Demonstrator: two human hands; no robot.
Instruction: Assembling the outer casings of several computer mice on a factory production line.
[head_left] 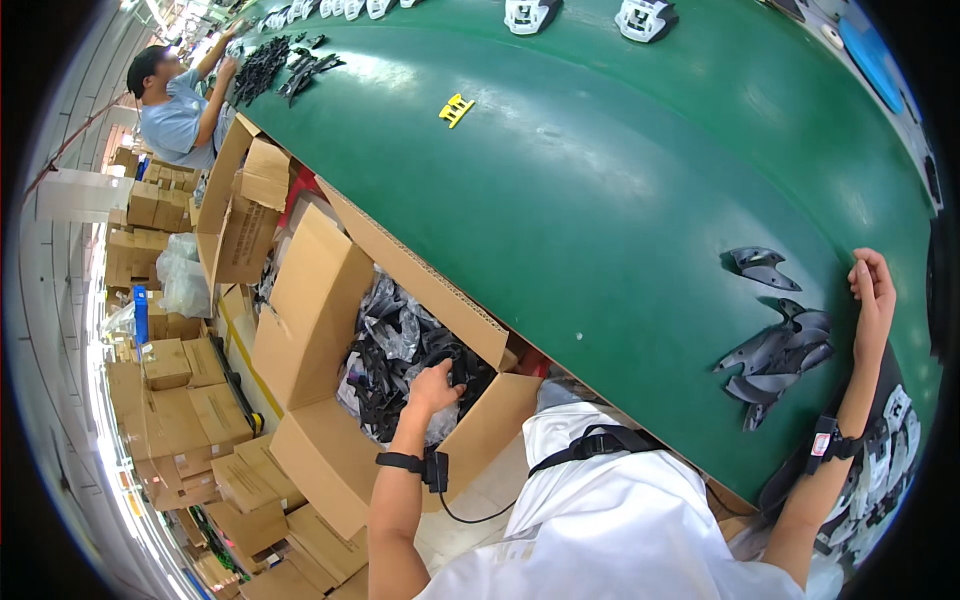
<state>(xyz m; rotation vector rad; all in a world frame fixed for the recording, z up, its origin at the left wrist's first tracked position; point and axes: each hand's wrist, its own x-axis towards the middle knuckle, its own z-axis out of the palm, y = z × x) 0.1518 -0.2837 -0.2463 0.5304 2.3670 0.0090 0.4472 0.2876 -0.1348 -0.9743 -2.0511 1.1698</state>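
Observation:
My left hand (435,389) reaches down into an open cardboard box (335,455) beside the table. Its fingers curl among black plastic parts (385,345), some of them in clear wrapping. Whether a part is pinched there is hard to see. Over on the right, my right hand (873,283) hovers at the table's side with loosely bent fingers apart and nothing in them. Left of it, a small pile of dark grey curved plastic parts (790,345) lies on the green table (560,230). One similar curved part (763,268) sits just beyond the pile.
Yellow plastic pieces (456,111) lie farther up the table, with white-and-black parts (645,18) along its far side. A co-worker (180,105) handles black parts at the far left. Another open carton (245,215) and stacked boxes stand left. Grey-white parts (885,470) are by my right forearm.

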